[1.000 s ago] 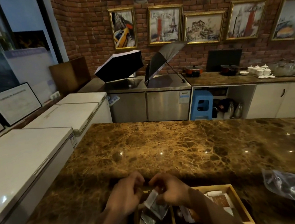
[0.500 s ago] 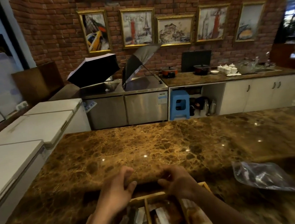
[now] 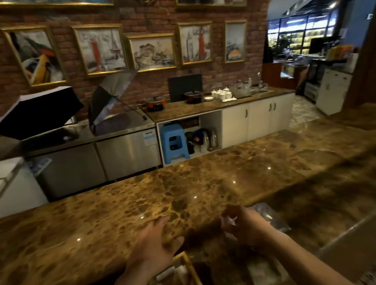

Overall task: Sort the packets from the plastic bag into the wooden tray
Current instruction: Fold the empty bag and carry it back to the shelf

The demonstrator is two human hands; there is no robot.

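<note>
Left hand [image 3: 155,244] open, fingers spread, above the brown marble counter [image 3: 99,234] and the far edge of the wooden tray [image 3: 199,281]. Packets [image 3: 172,282] lying in the tray's compartments. Right hand [image 3: 248,228] to the right, fingers curled around something small and white, too blurred to name. Clear plastic bag [image 3: 271,218] on the counter, just behind the right hand.

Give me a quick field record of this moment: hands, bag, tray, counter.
left hand: open, fingers spread, above the counter by the tray's far edge
right hand: fingers curled at the bag's near end; grip unclear through blur
plastic bag: clear, lying on the counter, right of the tray
wooden tray: bottom edge of view, packets in its compartments
counter: brown marble
</note>
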